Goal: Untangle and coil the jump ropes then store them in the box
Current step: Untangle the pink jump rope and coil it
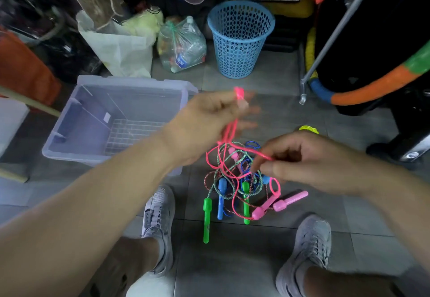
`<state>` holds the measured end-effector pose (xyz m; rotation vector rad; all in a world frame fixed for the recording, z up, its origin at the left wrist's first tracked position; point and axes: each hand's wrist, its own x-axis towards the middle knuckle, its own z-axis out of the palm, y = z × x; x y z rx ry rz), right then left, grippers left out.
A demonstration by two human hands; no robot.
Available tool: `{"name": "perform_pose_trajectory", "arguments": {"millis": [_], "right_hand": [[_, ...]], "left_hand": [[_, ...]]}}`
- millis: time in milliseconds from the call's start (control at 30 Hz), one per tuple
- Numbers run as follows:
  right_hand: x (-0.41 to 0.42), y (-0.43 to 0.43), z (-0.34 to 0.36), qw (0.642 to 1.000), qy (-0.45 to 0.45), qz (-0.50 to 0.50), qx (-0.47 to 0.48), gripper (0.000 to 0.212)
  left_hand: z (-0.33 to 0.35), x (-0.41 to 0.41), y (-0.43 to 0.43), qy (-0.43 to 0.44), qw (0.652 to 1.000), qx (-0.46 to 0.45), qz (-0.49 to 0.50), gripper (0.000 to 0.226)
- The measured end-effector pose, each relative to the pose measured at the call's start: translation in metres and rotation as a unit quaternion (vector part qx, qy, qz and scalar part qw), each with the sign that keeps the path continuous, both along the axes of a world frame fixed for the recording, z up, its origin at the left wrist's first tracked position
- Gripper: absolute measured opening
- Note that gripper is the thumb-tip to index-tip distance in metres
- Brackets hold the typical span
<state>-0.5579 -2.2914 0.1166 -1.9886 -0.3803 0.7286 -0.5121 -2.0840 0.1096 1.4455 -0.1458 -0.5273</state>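
Observation:
A tangle of jump ropes [235,175] lies on the grey floor tiles between my feet, with green [206,220], blue [221,199] and pink handles [290,200] sticking out. My left hand [209,120], blurred, is raised above the pile and grips a bright pink handle [239,93] whose pink rope [229,131] hangs down into the tangle. My right hand [309,164] pinches a strand of the same pink rope at the pile's right side. The clear plastic box [76,131] stands open at the left, nothing inside it.
A blue mesh wastebasket [239,38] stands behind the pile, with a plastic bag of bottles [181,45] and a white bag [121,48] to its left. A yellow rope piece [309,129] peeks behind my right hand. Padded hoops and a metal pole crowd the right.

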Motion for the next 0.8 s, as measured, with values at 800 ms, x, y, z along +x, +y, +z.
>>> {"name": "perform_pose_trajectory", "arguments": {"millis": [800], "right_hand": [[0.017, -0.004, -0.021, 0.970, 0.010, -0.242, 0.039, 0.025]], "left_hand": [[0.019, -0.004, -0.005, 0.211, 0.922, -0.300, -0.128, 0.028]]}}
